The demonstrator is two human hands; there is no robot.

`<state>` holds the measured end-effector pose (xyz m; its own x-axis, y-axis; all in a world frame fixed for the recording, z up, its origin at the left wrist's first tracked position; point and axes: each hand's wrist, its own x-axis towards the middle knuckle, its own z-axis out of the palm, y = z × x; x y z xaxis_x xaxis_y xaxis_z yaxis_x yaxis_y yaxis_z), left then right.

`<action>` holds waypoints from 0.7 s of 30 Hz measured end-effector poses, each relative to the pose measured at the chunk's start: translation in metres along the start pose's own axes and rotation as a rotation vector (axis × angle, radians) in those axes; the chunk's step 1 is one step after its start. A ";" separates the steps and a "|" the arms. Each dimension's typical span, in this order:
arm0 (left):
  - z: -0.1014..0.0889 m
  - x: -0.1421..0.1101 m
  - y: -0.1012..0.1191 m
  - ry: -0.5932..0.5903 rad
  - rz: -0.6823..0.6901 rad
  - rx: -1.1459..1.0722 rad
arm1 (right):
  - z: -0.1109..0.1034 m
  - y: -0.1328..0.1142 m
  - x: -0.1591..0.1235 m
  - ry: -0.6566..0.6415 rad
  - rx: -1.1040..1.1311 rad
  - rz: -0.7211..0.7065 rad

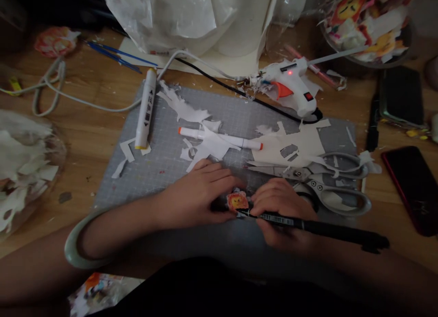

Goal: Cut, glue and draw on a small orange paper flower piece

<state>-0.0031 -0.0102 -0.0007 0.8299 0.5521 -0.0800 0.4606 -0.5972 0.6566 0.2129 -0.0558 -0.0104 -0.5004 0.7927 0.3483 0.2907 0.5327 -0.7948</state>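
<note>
Between my hands is a small paper cutout (237, 200), coloured orange and yellow with a little drawn face. My left hand (201, 194) has its fingers curled at the cutout's left side, thumb low and fingertips above, gripping its edge. A black pen (318, 228) is pinched in my right hand (280, 207); its tip touches or nearly touches the cutout's lower edge, and its capped end points right. Grey-handled scissors (321, 180) lie open just beyond my right hand. A white marker with orange ends (222, 138) rests under paper scraps ahead of my left hand.
A grey cutting mat (137, 180) covers the middle of the table. On its far side lies a white glue gun (290, 84) with a lit red light and a cord. A thick marker (146, 109), a phone (414, 184) and a tub of cutouts (369, 29) surround the mat.
</note>
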 end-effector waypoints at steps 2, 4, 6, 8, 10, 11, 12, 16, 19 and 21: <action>0.000 0.000 -0.001 0.004 0.000 0.007 | -0.001 -0.001 0.001 -0.023 -0.013 -0.012; 0.001 0.000 -0.001 0.012 0.004 0.013 | -0.001 -0.002 0.003 -0.045 -0.032 -0.026; 0.002 0.000 -0.001 0.017 0.010 0.012 | -0.001 -0.002 0.004 -0.054 -0.046 -0.033; 0.002 0.000 -0.001 0.020 0.012 0.013 | 0.000 -0.001 0.004 -0.068 -0.059 -0.028; 0.002 0.000 -0.001 0.018 0.010 0.017 | 0.001 -0.001 0.004 -0.089 -0.068 -0.016; 0.002 0.000 -0.001 0.017 0.009 0.019 | 0.001 -0.001 0.004 -0.099 -0.071 -0.008; 0.002 0.000 -0.001 0.016 0.008 0.022 | 0.001 -0.001 0.004 -0.108 -0.071 0.001; 0.001 0.000 -0.001 0.014 0.011 0.018 | 0.000 -0.002 0.003 -0.082 -0.058 -0.024; 0.001 0.000 0.000 0.012 0.010 0.019 | 0.000 -0.002 0.001 0.009 -0.009 -0.032; 0.001 0.000 0.000 0.010 0.004 0.023 | 0.000 -0.001 -0.001 0.042 0.019 -0.011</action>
<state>-0.0028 -0.0107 -0.0021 0.8287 0.5553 -0.0701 0.4645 -0.6124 0.6398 0.2132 -0.0573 -0.0094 -0.4686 0.7987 0.3775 0.2695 0.5362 -0.7999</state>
